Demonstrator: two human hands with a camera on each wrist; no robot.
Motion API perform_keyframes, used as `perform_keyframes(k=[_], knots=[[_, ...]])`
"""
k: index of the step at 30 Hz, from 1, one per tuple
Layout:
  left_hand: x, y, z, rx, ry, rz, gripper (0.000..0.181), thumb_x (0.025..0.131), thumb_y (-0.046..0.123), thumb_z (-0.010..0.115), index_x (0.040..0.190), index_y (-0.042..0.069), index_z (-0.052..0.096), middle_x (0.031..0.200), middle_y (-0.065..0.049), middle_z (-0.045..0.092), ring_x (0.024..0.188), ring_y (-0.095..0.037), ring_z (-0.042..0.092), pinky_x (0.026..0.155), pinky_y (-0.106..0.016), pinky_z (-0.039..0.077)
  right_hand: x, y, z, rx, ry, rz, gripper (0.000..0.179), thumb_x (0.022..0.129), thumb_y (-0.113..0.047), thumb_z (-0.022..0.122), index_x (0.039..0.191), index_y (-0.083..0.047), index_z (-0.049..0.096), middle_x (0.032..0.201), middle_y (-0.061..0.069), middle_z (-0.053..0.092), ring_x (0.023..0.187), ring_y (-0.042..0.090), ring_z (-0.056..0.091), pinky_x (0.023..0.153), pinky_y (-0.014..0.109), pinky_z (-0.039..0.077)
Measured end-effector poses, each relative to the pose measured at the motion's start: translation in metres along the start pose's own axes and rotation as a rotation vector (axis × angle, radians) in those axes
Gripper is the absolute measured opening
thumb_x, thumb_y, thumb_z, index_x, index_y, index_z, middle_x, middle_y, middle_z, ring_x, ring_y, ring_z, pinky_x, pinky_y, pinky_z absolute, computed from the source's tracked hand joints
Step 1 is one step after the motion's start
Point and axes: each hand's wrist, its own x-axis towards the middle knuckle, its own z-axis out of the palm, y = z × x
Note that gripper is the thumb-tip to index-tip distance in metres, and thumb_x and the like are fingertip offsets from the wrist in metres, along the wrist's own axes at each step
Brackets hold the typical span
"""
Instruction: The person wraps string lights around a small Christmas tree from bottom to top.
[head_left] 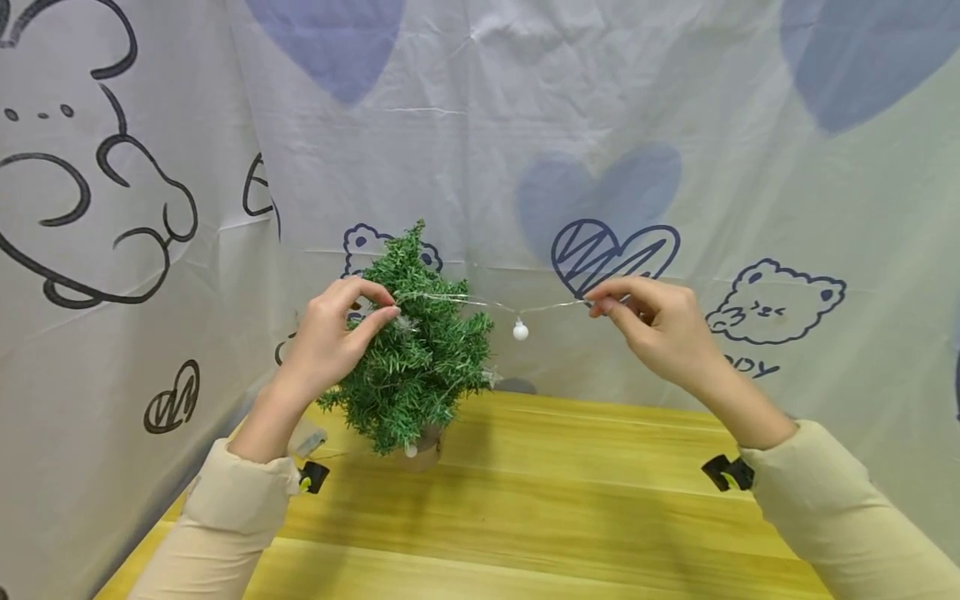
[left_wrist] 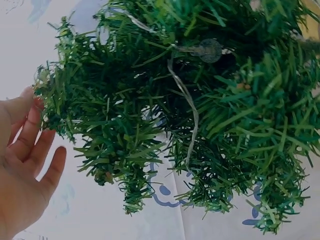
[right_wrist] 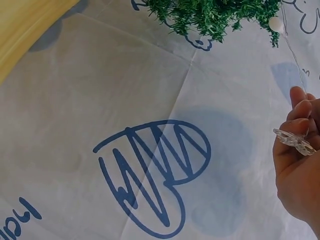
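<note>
A small green artificial Christmas tree (head_left: 420, 350) stands in a pot (head_left: 423, 450) on the table. Between my two hands a thin clear string-light wire (head_left: 480, 302) stretches, sagging slightly, with a round white bulb (head_left: 521, 330) hanging from it. My left hand (head_left: 330, 333) pinches the wire at the tree's upper left side. To the right of the tree, my right hand (head_left: 656, 325) pinches the other end of the stretch. By its fingers, the right wrist view shows a clear plastic ornament (right_wrist: 294, 141). More wire (left_wrist: 192, 115) lies among the branches in the left wrist view.
Behind the tree hangs a pale printed cloth (head_left: 480, 167), and another stretch of it covers the left side. A small light-coloured box (head_left: 307, 437) sits on the wooden table (head_left: 525, 500) beside the pot, partly behind my left forearm.
</note>
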Motion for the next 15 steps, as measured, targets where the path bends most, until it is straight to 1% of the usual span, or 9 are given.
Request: perform_keyframes(k=[3, 4, 6, 9, 11, 13, 15], knots=[[0.000, -0.002, -0.001, -0.055, 0.040, 0.040, 0.011, 0.094, 0.000, 0.073, 0.104, 0.003, 0.069, 0.101, -0.008, 0.070, 0.100, -0.022, 0.061, 0.091, -0.038, 0.049, -0.001, 0.002, 0.000, 0.004, 0.022, -0.020, 0.023, 0.098, 0.008, 0.066, 0.109, -0.008, 0.078, 0.092, 0.003, 0.077, 0.049, 0.006, 0.045, 0.044, 0.019, 0.034], [0.001, -0.003, -0.001, -0.069, 0.046, 0.054, 0.012, 0.094, -0.001, 0.074, 0.104, 0.003, 0.069, 0.100, -0.008, 0.070, 0.098, -0.021, 0.061, 0.090, -0.035, 0.049, -0.002, 0.003, 0.000, 0.002, 0.029, -0.026, 0.023, 0.097, 0.008, 0.066, 0.109, -0.008, 0.078, 0.092, 0.003, 0.077, 0.048, 0.005, 0.044, 0.044, 0.018, 0.034], [0.001, -0.003, -0.002, -0.063, 0.040, 0.067, 0.012, 0.092, 0.000, 0.075, 0.102, 0.004, 0.069, 0.100, -0.006, 0.070, 0.098, -0.020, 0.062, 0.088, -0.033, 0.048, -0.002, 0.004, 0.000, -0.013, 0.042, -0.035, 0.022, 0.097, 0.008, 0.066, 0.109, -0.007, 0.078, 0.092, 0.003, 0.077, 0.048, 0.005, 0.044, 0.044, 0.018, 0.034], [0.002, -0.002, -0.001, -0.023, 0.005, 0.049, 0.011, 0.092, 0.003, 0.077, 0.101, 0.007, 0.072, 0.101, -0.005, 0.071, 0.100, -0.022, 0.063, 0.090, -0.038, 0.049, 0.001, 0.004, -0.001, -0.054, 0.062, -0.023, 0.020, 0.098, 0.006, 0.066, 0.107, -0.007, 0.078, 0.090, 0.003, 0.077, 0.047, 0.004, 0.043, 0.043, 0.018, 0.032], [0.003, -0.002, 0.000, 0.012, -0.015, 0.021, 0.010, 0.092, 0.007, 0.079, 0.100, 0.009, 0.073, 0.103, -0.004, 0.070, 0.103, -0.023, 0.063, 0.091, -0.041, 0.049, 0.006, 0.004, -0.001, -0.093, 0.072, -0.009, 0.018, 0.100, 0.004, 0.065, 0.106, -0.006, 0.078, 0.089, 0.003, 0.077, 0.046, 0.005, 0.043, 0.043, 0.018, 0.031], [0.003, -0.002, 0.000, 0.024, -0.012, -0.006, 0.010, 0.092, 0.008, 0.080, 0.101, 0.008, 0.074, 0.104, -0.005, 0.070, 0.104, -0.024, 0.063, 0.092, -0.044, 0.049, 0.013, 0.004, -0.002, -0.128, 0.070, 0.023, 0.017, 0.101, 0.002, 0.063, 0.106, -0.006, 0.078, 0.088, 0.004, 0.077, 0.045, 0.006, 0.043, 0.042, 0.019, 0.030], [0.003, -0.003, 0.000, 0.033, 0.008, -0.023, 0.010, 0.093, 0.009, 0.080, 0.101, 0.008, 0.074, 0.104, -0.005, 0.070, 0.104, -0.024, 0.063, 0.091, -0.042, 0.048, 0.024, 0.003, -0.003, -0.159, 0.056, 0.067, 0.017, 0.103, -0.001, 0.061, 0.107, -0.006, 0.077, 0.088, 0.005, 0.077, 0.044, 0.009, 0.042, 0.041, 0.020, 0.029]])
